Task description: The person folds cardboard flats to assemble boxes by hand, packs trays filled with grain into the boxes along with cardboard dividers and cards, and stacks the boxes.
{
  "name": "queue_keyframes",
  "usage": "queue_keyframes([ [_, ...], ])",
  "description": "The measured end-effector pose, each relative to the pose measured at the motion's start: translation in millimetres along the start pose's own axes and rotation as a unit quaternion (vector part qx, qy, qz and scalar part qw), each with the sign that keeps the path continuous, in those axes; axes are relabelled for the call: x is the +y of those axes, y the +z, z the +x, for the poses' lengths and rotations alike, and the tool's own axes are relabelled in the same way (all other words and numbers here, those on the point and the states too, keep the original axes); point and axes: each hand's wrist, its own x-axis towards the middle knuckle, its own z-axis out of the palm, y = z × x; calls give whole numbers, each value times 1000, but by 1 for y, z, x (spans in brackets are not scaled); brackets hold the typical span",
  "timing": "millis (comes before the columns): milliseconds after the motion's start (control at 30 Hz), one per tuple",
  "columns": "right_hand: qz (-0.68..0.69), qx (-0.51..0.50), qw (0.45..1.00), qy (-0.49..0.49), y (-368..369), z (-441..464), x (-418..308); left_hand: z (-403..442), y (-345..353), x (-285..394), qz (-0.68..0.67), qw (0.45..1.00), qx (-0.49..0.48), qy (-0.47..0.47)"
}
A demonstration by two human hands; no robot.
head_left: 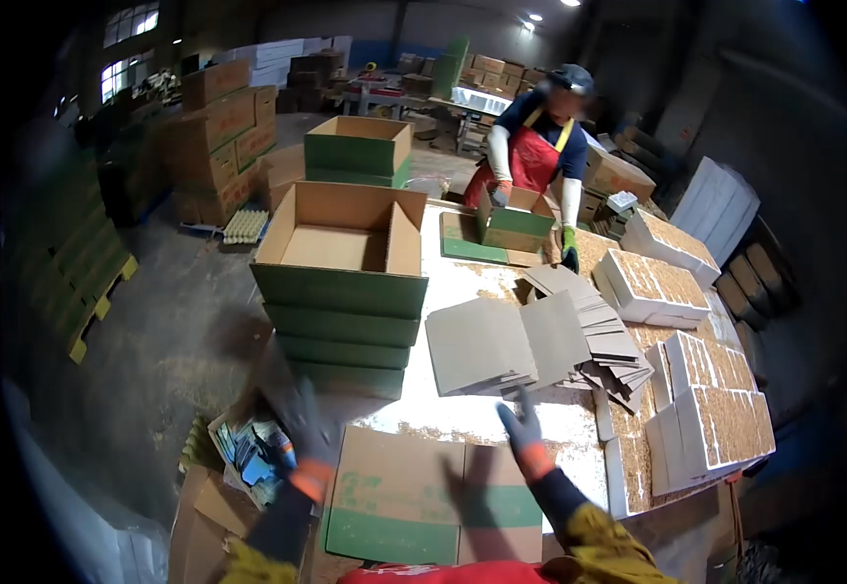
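Observation:
My left hand [313,428], in a grey glove with an orange cuff, is raised at the front left corner of the stacked green-and-brown boxes [341,297]. Its fingers are stretched out, and a dark blurred shape shows just beyond them. My right hand [523,428], gloved the same way, hovers over the white tabletop with fingers apart and nothing in it. Between and below my hands lies a flat folded carton [394,496] with a green band. Past my right hand, grey cardboard sheets [482,341] lie in a loose pile, some fanned out to the right.
White foam blocks with brown tops [711,438] line the table's right side. Across the table a co-worker [535,146] in a red apron handles an open green box [516,224]. An open carton with blue packets [253,453] stands at lower left. Stacked cartons [219,136] stand behind.

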Motion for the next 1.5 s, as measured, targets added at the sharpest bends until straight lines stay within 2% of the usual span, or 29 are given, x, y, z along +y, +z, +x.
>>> queue_keyframes([
  [33,-122,104,987,28,-39,-27,44,-37,11,9,-11,995,-94,-22],
  [100,-341,203,903,166,-78,-78,99,-80,19,46,1,990,-135,-49],
  [133,-210,101,950,207,-83,-99,101,-100,35,50,58,985,-150,-59],
  [167,-80,7,960,267,-87,-121,97,-112,48,54,115,977,-165,-69],
  [233,-307,185,926,118,-74,-140,165,-111,52,55,68,980,-160,-99],
  [367,-155,192,969,26,-98,-129,87,-85,24,55,-129,962,-153,-185],
  [400,45,137,984,107,-109,-125,16,-78,22,46,-17,986,-65,-154],
  [433,159,115,975,107,-119,-118,15,-70,22,44,93,988,27,-120],
  [500,148,49,988,-2,-144,-108,-26,-16,-72,137,63,988,128,64],
  [567,230,-70,970,-25,-166,-96,-13,-9,-94,134,147,961,-5,236],
  [600,188,-71,980,-4,-177,-92,2,0,-118,160,64,964,-153,209],
  [633,146,-74,986,17,-183,-91,18,1,-122,161,55,956,-167,235],
  [667,-120,29,990,-60,-183,-104,-13,3,-126,158,66,945,-223,231],
  [700,-217,152,942,-205,-175,-112,-35,8,-130,154,75,933,-273,223],
  [733,-251,206,905,-273,-164,-120,-69,16,-133,152,-12,918,-363,160],
  [767,-202,176,891,-367,-151,-122,-98,24,-136,149,-100,883,-449,94],
  [800,-294,123,858,-404,-130,-125,-121,33,-139,147,-186,828,-529,24],
  [900,-459,-129,799,-365,-73,-129,-153,66,-136,143,-104,718,-688,-36],
  [933,-459,-130,798,-367,-74,-134,-156,74,-136,143,-90,709,-695,-71],
  [1000,-460,-147,779,-399,-83,-144,-151,78,-133,138,-117,712,-690,-57],
  [1033,-545,-142,703,-434,-88,-151,-145,77,-133,147,-122,709,-693,-49],
  [1100,-470,-170,756,-422,-92,-174,-145,79,-135,150,-133,734,-665,-17],
  [1167,-463,-187,757,-422,-95,-185,-144,76,-136,151,-140,762,-632,9],
  [1200,-458,-191,760,-420,-96,-190,-143,69,-141,154,-131,808,-574,19],
  [1300,-350,-163,841,-379,-112,-192,-151,63,-158,166,-90,905,-405,98],
  [1367,-225,-130,899,-353,-137,-187,-157,65,-183,172,-100,919,-382,-2],
  [1433,-102,-163,951,-244,-164,-190,-159,42,-176,154,-252,894,-363,-78],
  [1467,-158,-214,926,-269,-173,-190,-168,26,-168,158,-265,880,-369,-138],
  [1500,-213,-266,894,-292,-178,-189,-176,8,-143,140,-154,895,-411,-77],
])
